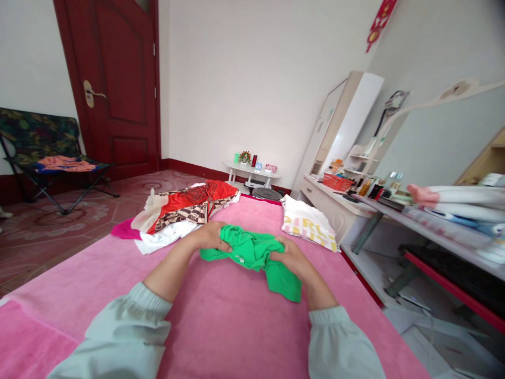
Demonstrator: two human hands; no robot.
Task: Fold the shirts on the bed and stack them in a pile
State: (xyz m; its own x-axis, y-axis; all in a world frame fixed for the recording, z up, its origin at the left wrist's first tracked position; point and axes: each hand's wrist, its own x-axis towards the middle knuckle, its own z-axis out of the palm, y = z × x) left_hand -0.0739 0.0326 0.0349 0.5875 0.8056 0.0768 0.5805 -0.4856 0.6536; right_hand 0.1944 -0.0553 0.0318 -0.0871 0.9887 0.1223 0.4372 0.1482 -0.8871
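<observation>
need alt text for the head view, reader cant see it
The left hand and right hand hold a crumpled green garment over a pink blanket. Beyond lie a clothes pile on the left and a white printed garment on the right.

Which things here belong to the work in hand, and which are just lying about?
Part of the work:
green garment, gripped by the left fingers and right fingers
pink cover beneath
clothes pile and white top, probably

Just lying about:
orange cloth on the chair
red basket
plant
</observation>
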